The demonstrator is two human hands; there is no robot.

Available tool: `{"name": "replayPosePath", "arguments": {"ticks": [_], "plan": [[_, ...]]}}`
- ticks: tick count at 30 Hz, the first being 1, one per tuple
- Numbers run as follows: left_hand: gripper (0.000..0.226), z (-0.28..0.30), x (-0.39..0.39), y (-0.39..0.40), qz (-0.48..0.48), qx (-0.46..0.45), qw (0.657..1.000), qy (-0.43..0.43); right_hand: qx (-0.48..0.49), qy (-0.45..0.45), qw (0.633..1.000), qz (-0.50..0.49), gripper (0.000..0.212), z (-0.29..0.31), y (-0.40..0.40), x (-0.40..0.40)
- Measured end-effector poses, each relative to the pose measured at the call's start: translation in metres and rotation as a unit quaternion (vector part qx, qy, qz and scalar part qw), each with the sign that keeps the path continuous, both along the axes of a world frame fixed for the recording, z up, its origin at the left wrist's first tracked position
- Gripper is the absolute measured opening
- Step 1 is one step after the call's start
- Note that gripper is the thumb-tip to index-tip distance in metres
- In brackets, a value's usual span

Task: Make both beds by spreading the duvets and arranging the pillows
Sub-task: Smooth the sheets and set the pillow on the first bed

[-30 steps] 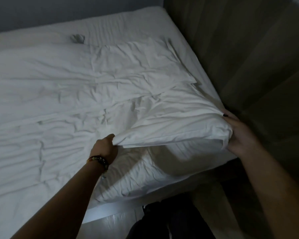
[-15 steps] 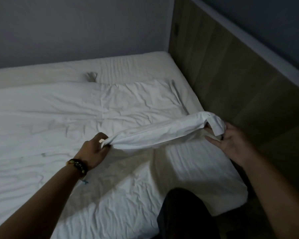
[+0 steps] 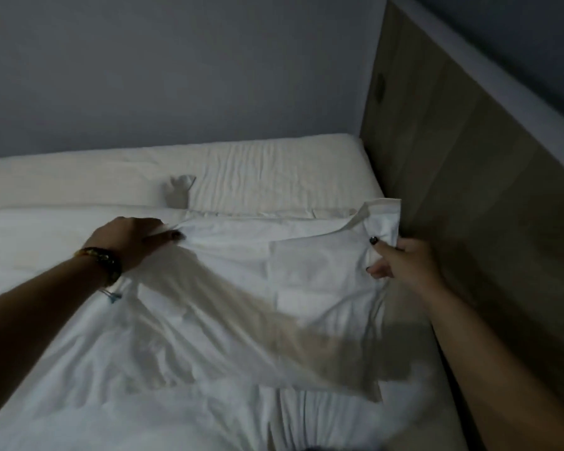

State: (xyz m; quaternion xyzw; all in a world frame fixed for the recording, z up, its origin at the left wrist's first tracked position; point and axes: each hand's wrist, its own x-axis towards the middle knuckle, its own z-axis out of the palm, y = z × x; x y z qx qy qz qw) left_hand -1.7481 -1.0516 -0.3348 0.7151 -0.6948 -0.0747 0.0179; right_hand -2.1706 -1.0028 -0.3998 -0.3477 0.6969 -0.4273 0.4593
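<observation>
Duvet (image 3: pixel 228 288) top edge stretched left-right, prob. toward wall, both hands' fingers (image 3: pixel 168 236) pinching it.

bed (image 3: pixel 274 164) cut off at 9 and 6 o'clock, dark blurred shape (image 3: pixel 310 448) at 6 unidentifiable, both forearms cropped

1. Bedroom, dimly lit.
2. White bed (image 3: pixel 274 164) pushed into corner, crumpled white duvet (image 3: pixel 209 320) on top.
3. Wooden headboard panel (image 3: pixel 469 190) along right side.
4. Plain grey wall (image 3: pixel 176 76) behind.
</observation>
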Motion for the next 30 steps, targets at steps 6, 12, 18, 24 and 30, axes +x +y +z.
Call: {"name": "replayPosePath", "arguments": {"ticks": [6,12,18,24,30], "plan": [[0.055,-0.005,-0.046,-0.125,-0.006,0.003,0.998,-0.064,0.012,0.090,0.995,-0.030,0.041,-0.025,-0.152,-0.032],[0.044,-0.079,-0.071,-0.159,-0.012,0.031,0.998,-0.047,0.117,0.072,0.987,-0.088,0.036,-0.104,-0.210,-0.016],[0.060,-0.165,-0.107,-0.129,-0.024,-0.072,0.992,0.104,0.116,0.216,0.968,-0.058,0.055,-0.146,-0.182,0.010],[0.082,-0.220,-0.115,-0.059,-0.133,0.091,0.987,0.007,-0.022,0.366,0.816,0.446,0.076,-0.176,-0.123,0.081],[0.079,-0.190,-0.055,-0.038,-0.061,0.115,0.991,0.024,-0.014,0.354,0.809,0.469,0.071,-0.139,-0.138,0.162]]}}
